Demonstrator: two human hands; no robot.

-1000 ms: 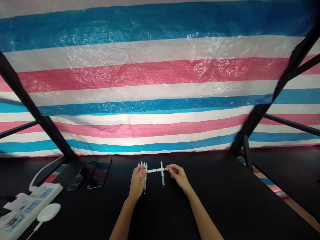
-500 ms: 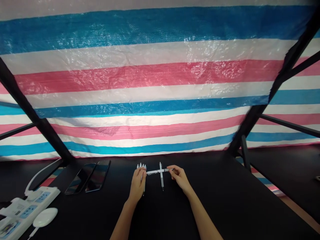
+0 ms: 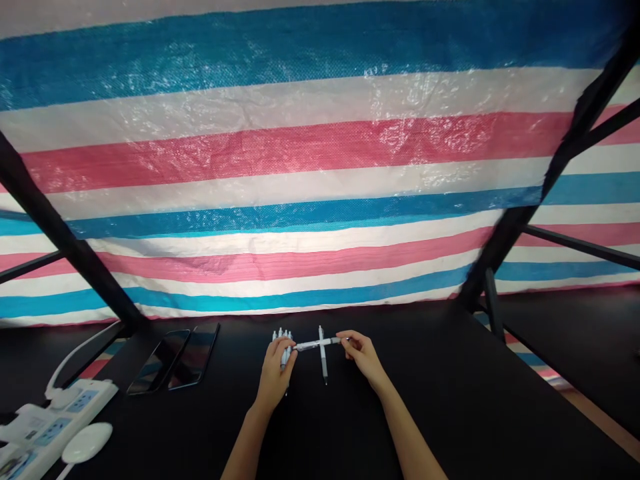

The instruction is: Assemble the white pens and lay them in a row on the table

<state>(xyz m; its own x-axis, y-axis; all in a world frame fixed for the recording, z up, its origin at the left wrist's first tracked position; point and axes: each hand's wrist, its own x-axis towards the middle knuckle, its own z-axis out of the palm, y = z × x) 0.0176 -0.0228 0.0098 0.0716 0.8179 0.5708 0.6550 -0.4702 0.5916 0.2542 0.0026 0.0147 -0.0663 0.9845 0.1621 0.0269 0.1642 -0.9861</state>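
A white pen (image 3: 314, 344) with a grey grip lies crosswise between my two hands. My left hand (image 3: 275, 372) pinches its left end, and my right hand (image 3: 361, 355) pinches its right end near the tip. Under its middle, a second white pen (image 3: 323, 363) with a grey grip points toward me on the black table, so the two form a cross. Several more white pens (image 3: 281, 333) lie side by side at my left hand, which hides most of them; only their upper ends and a little of their barrels show.
Two dark phones (image 3: 161, 360) lie left on the black table (image 3: 450, 413). At the lower left are a white power strip (image 3: 65, 417) and a white oval device (image 3: 89, 441) with a cable. Behind hangs a striped sheet (image 3: 300, 260) between black frame posts (image 3: 487, 250).
The left fingers have shifted slightly along the crosswise pen's end, and more of the grouped pens shows. The right hand keeps its pinch. The view has tilted a little.
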